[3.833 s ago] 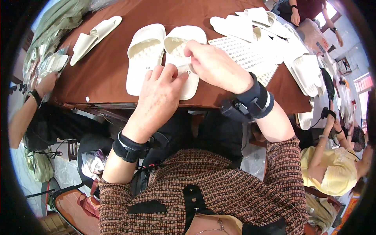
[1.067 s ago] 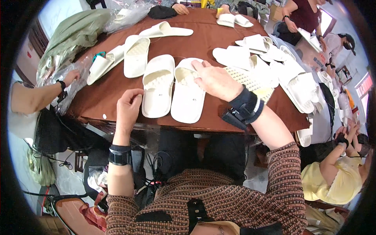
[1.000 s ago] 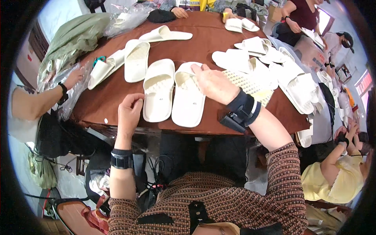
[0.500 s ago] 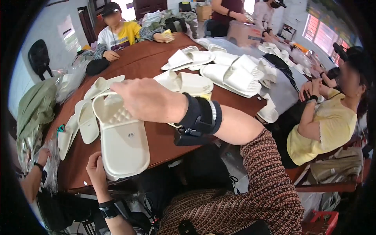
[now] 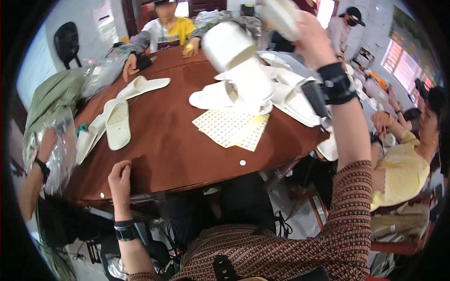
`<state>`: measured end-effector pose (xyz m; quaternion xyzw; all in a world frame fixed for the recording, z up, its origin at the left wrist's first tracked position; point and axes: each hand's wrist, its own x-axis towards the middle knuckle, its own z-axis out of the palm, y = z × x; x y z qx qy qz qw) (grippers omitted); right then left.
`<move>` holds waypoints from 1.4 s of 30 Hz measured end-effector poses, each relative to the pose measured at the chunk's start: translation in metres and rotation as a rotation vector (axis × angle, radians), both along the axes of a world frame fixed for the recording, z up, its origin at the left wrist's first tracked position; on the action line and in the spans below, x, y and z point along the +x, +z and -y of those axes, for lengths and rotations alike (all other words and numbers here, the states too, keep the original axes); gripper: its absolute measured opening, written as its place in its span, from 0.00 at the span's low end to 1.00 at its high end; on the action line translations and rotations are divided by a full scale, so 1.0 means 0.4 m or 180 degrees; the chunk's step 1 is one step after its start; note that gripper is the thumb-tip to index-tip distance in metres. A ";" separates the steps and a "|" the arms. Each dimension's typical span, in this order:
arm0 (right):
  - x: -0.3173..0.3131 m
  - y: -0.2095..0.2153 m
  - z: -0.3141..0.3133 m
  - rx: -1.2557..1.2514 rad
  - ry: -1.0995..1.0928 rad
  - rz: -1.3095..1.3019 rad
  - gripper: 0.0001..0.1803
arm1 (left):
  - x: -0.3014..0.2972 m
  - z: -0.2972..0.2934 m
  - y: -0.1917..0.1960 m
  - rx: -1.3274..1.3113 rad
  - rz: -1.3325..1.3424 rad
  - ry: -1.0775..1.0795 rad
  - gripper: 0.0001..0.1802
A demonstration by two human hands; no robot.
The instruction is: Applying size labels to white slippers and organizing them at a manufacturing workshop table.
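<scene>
My right hand (image 5: pixel 313 40) is raised high over the far side of the table, gripping a white slipper (image 5: pixel 281 19) that is cut off by the top of the picture. Just left of it, another white slipper (image 5: pixel 228 46), blurred by motion, shows above a pile of white slippers (image 5: pixel 246 86). My left hand (image 5: pixel 120 181) hovers by the table's near edge, thumb against curled fingers; whatever they may pinch is hidden. Small round labels cover the sticker sheets (image 5: pixel 230 129) lying in front of the pile.
More white slippers (image 5: pixel 117 122) lie at the left of the brown table (image 5: pixel 164 126). Clear plastic bags (image 5: pixel 63 140) are at the left edge, beside another person's hand (image 5: pixel 46 145). Other people sit across and at the right, including one in a yellow top (image 5: pixel 398 173).
My right hand has swung up and to the far right, away from my left hand. The slipper that lay between my hands has left the near edge. The sticker sheets now show.
</scene>
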<state>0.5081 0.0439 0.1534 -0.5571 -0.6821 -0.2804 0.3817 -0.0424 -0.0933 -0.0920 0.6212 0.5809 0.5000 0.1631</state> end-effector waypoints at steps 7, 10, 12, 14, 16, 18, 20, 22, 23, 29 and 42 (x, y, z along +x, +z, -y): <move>0.274 -0.082 0.004 -0.0187 0.0985 -0.2863 0.26 | 0.010 0.004 -0.010 0.0194 -0.0274 0.0253 0.09; 0.268 -0.134 0.023 -0.0320 0.0834 -0.2596 0.28 | 0.007 0.003 -0.002 0.0054 -0.0266 0.0235 0.09; 0.229 -0.165 0.040 -0.0555 0.1004 -0.2404 0.27 | 0.004 -0.002 0.012 -0.0115 -0.0067 0.0097 0.10; 0.176 -0.183 0.060 -0.0728 0.1092 -0.2251 0.26 | -0.005 -0.015 0.034 -0.0500 0.0041 0.0025 0.10; 0.115 -0.197 0.077 -0.0857 0.1371 -0.1980 0.25 | -0.020 -0.030 0.056 -0.0484 -0.0015 -0.0174 0.12; 0.049 -0.208 0.089 -0.1193 0.1531 -0.1912 0.22 | -0.044 -0.048 0.072 -0.0416 -0.0304 -0.0196 0.12; -0.013 -0.220 0.106 -0.1538 0.1581 -0.1739 0.21 | -0.086 -0.097 0.090 -0.0363 -0.0621 -0.0165 0.13; -0.075 -0.244 0.129 -0.1417 0.1934 -0.1397 0.19 | -0.146 -0.147 0.104 -0.0035 -0.1526 0.0181 0.14; -0.102 -0.250 0.140 -0.1349 0.2019 -0.1229 0.19 | -0.178 -0.171 0.109 -0.0092 -0.1727 0.0368 0.14; -0.190 -0.251 0.194 -0.1521 0.2019 -0.0713 0.16 | -0.345 -0.273 0.141 -0.0147 -0.2845 0.1185 0.20; -0.259 -0.276 0.189 -0.2111 0.2302 -0.0872 0.14 | -0.397 -0.301 0.152 -0.1004 -0.3909 0.1184 0.13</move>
